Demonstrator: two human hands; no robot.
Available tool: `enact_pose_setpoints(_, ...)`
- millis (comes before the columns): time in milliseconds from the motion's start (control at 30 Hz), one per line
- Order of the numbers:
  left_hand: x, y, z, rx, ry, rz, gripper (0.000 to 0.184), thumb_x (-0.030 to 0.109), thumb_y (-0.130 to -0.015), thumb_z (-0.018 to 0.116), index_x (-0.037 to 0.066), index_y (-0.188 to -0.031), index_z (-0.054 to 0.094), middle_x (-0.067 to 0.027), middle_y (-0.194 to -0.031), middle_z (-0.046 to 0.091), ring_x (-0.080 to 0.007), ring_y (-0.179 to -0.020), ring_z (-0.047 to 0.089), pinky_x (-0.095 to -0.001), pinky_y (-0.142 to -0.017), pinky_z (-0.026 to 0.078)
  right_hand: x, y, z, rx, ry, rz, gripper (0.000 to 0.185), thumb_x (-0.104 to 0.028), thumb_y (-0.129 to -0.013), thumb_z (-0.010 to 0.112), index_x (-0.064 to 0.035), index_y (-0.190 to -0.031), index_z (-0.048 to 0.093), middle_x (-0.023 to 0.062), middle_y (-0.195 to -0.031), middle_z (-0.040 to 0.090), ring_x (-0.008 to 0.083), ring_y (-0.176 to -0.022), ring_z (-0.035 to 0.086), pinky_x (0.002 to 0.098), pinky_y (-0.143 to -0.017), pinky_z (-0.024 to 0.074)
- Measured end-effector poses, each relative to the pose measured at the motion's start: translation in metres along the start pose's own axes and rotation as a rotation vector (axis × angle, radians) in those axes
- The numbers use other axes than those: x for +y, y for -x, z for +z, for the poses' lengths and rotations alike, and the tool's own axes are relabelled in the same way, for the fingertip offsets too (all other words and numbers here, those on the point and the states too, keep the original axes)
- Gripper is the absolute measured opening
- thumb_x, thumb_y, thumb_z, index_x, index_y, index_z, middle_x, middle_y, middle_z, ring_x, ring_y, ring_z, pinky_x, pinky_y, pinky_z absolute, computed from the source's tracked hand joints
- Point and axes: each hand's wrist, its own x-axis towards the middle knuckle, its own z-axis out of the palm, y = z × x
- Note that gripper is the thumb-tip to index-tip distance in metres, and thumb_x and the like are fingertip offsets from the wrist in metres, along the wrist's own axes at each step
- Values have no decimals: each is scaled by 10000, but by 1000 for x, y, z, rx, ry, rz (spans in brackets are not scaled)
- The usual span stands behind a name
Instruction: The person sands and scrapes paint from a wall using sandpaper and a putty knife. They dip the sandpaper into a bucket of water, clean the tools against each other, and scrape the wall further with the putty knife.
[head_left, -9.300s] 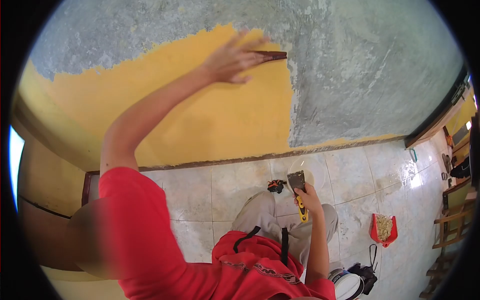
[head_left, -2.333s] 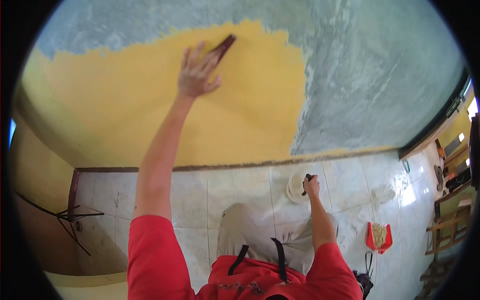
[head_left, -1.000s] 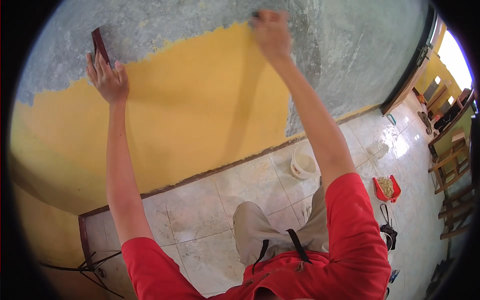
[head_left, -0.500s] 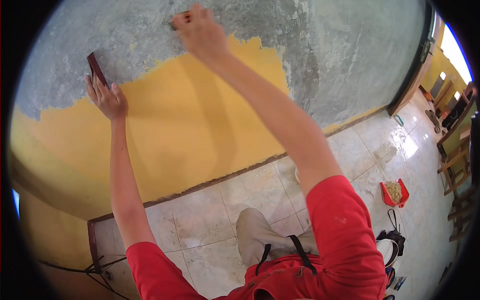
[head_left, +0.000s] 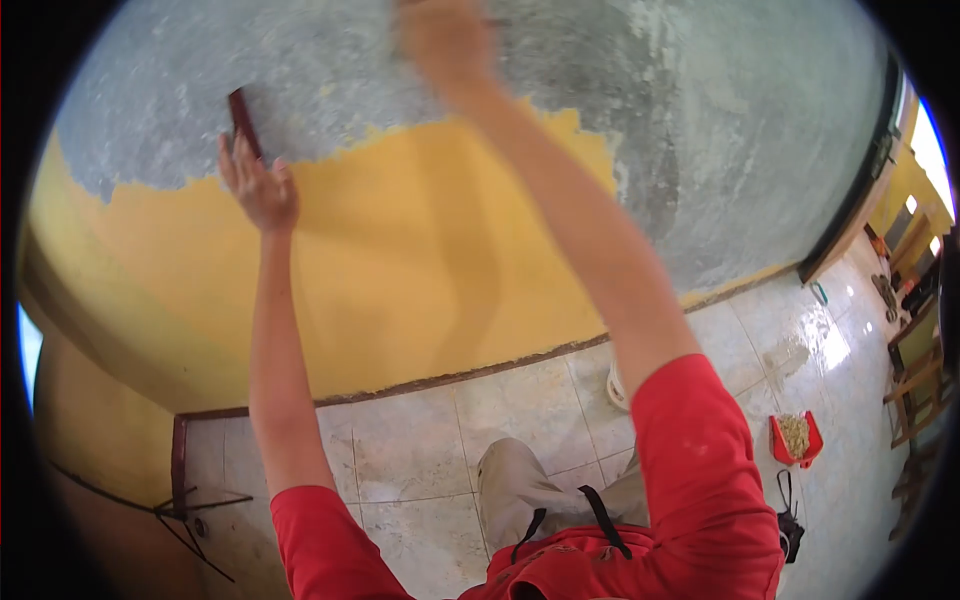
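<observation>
Brown strip (head_left: 245,123) lay left on the gray wall (head_left: 760,140), running far and slightly left from the left hand (head_left: 264,195), whose nearly straight fingers held its near end. Well rightward, the right hand (head_left: 447,45) blurred; its grip was impossible to tell.

The site is a home-like indoor room, identified by a tiled floor (head_left: 415,432), a wall (head_left: 370,275) part yellow and part grey, a door frame (head_left: 862,205) and wooden furniture (head_left: 912,385) at the floor's right edge
</observation>
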Motion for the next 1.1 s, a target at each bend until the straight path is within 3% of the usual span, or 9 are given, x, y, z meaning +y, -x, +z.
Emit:
enact_pose_setpoints(200, 3, -3, -3, 5, 24, 8, 556, 332, -1014, 449, -68, -1399, 494, -213, -1453, 528, -464, -1440, 371, -563, -1167, 293, 29, 114, -11, -122, -124, -332, 238, -161, -836, 677, -206, -1059, 606, 51, -1101, 594, 316, -1003, 626, 393, -751, 580)
enact_pose_setpoints(300, 9, -3, 3, 19, 8, 25, 559, 315, -995, 465, -66, -1403, 493, -205, -1458, 528, -463, -1440, 372, -566, -1166, 293, 117, 154, -68, -345, -634, 734, 146, -252, -975, 632, -148, -1077, 640, 69, -1083, 608, 278, -1043, 636, 416, -831, 544)
enact_pose_setpoints(467, -5, 4, 6, 0, -54, 56, 572, 327, -992, 470, -64, -1408, 493, -210, -1454, 525, -468, -1433, 379, -565, -1161, 303, 111, 127, -22, 20, -343, 628, 157, -209, -986, 582, -92, -1088, 607, 144, -1103, 584, 347, -965, 629, 477, -803, 531)
enact_pose_setpoints(600, 6, 3, 7, 27, -30, 51, 575, 345, -1017, 447, -73, -1410, 488, -225, -1441, 532, -471, -1419, 396, -562, -1155, 314, 25, 168, -24, -127, 44, -329, 147, -120, -861, 637, -157, -1002, 654, 29, -1041, 629, 239, -1010, 600, 395, -799, 521)
enact_pose_setpoints(667, -2, 1, 5, 40, -9, 71, 575, 344, -1019, 447, -76, -1409, 487, -232, -1437, 533, -473, -1412, 403, -557, -1156, 316, 78, 213, -34, -237, -229, -264, 181, -127, -849, 664, -202, -1013, 653, -3, -1042, 614, 216, -981, 609, 379, -786, 537)
enact_pose_setpoints(733, 9, 1, 5, 39, -10, 89, 567, 333, -1016, 450, -76, -1408, 488, -243, -1423, 540, -481, -1404, 408, -557, -1152, 324, 151, 257, -49, -281, -735, 556, 268, -224, -883, 729, -126, -1098, 601, 48, -1007, 581, 271, -948, 610, 418, -758, 560)
enact_pose_setpoints(800, 10, 0, 2, 20, -42, 52, 576, 340, -1015, 448, -79, -1409, 483, -245, -1423, 537, -486, -1408, 397, -557, -1152, 325, 196, 229, -63, -197, -47, 441, 305, -237, -938, 708, -41, -1127, 571, 148, -1021, 546, 372, -912, 624, 438, -761, 544)
enact_pose_setpoints(1000, -3, 1, 6, 30, 12, 97, 618, 413, -1026, 444, -68, -1413, 475, -240, -1436, 525, -491, -1416, 380, -563, -1155, 317, 156, 232, -45, -158, 67, 13, 297, -248, -952, 675, -32, -1122, 562, 190, -1097, 493, 388, -982, 600, 468, -771, 537)
enact_pose_setpoints(1100, 5, 4, 9, 48, -6, 64, 624, 436, -1043, 424, -68, -1405, 481, -238, -1425, 543, -499, -1386, 418, -564, -1142, 339, 199, 310, -72, -302, 10, 295, 299, -242, -946, 673, -26, -1119, 560, 196, -1084, 496, 400, -964, 598, 473, -764, 533)
